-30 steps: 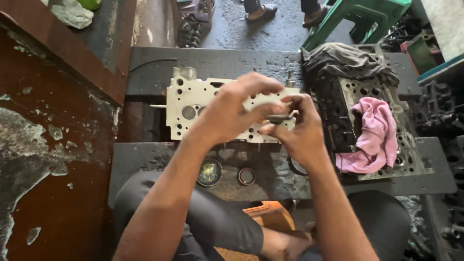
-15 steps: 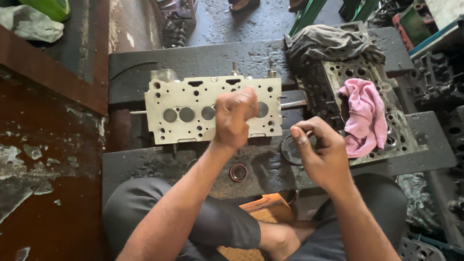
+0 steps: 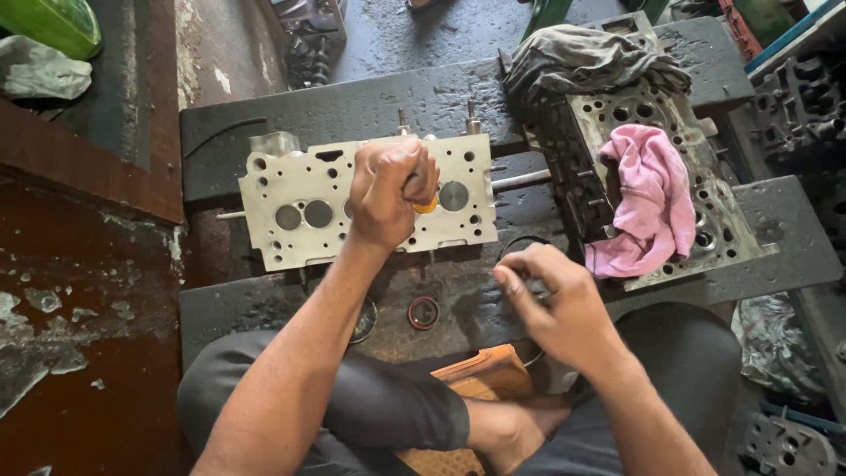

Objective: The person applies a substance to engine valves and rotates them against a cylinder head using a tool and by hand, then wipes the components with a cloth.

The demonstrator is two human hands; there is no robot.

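Note:
My left hand (image 3: 392, 189) is closed in a fist around a tool with a yellow-orange handle (image 3: 426, 205), pressed down on the middle of a clean, light metal cylinder head (image 3: 300, 220) lying across dark blocks. My right hand (image 3: 555, 304) is lower and to the right, in front of the head, its fingertips pinched on a thin black ring (image 3: 522, 240) whose arc shows above the knuckles. A small reddish ring seal (image 3: 423, 311) lies on the dark block between my two forearms.
A second, dirty cylinder head (image 3: 705, 220) lies to the right with a pink rag (image 3: 648, 198) on it and a grey rag (image 3: 582, 57) at its far end. An orange block (image 3: 489, 375) rests by my crossed legs. A rusty red surface (image 3: 70, 353) is on the left.
Both hands were together over the clean head's right part. The right hand has drawn back toward me with the black ring, and the left hand stays on the head in a fist around the tool.

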